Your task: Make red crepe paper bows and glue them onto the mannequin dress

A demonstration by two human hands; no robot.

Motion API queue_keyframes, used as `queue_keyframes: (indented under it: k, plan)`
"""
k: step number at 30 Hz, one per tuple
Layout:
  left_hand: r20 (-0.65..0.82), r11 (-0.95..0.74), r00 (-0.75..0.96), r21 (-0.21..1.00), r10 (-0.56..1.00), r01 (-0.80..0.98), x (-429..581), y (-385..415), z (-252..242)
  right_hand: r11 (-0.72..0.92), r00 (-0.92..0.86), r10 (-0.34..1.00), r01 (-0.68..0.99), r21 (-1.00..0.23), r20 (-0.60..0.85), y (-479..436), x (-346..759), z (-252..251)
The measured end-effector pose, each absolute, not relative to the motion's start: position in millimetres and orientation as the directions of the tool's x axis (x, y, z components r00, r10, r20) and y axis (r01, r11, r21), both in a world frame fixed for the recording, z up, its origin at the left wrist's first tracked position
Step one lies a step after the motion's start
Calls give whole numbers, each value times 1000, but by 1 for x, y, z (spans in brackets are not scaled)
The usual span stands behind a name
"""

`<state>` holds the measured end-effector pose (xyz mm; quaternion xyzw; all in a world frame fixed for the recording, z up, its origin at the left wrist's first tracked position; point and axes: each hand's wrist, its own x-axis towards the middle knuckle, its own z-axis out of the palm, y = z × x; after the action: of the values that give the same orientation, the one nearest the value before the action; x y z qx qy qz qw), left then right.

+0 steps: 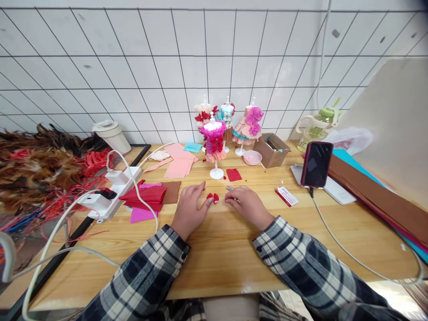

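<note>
A small red paper bow (pixel 213 198) lies on the wooden table between my two hands. My left hand (pixel 192 206) rests just left of it, fingers apart and index finger stretched forward; its thumb tip comes close to the bow, and I cannot tell if they touch. On the other side, my right hand (pixel 245 204) is closed around a small silver-tipped tool (pixel 229 188), mostly hidden by the fingers. Farther forward stands a miniature dress form (pixel 214 141) in a magenta, red and pink paper dress on a white round base. A red paper square (pixel 233 174) lies beside that base.
Behind are more dressed forms (pixel 248 125), a pink bowl (pixel 252 157) and a cardboard box (pixel 271 150). Paper sheets (pixel 147 198) and a power strip (pixel 115 194) with cables lie left. A phone (pixel 316 164) stands right, near a label card (pixel 286 196) and a bottle (pixel 316 129).
</note>
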<state>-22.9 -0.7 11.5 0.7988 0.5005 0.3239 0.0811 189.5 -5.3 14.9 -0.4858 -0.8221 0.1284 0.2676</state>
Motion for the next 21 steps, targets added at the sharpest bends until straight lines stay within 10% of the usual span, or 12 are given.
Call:
queue_keyframes:
  k: [6,21]
  plan:
    - [389,-635,519,287,761,717,-19,-11,26,604,-496,793,715,-352,354,-15,177,17]
    - [327,-667,582,306,744,680,-16,-12,21,652,-583,752,729,-211,307,-17,171,11]
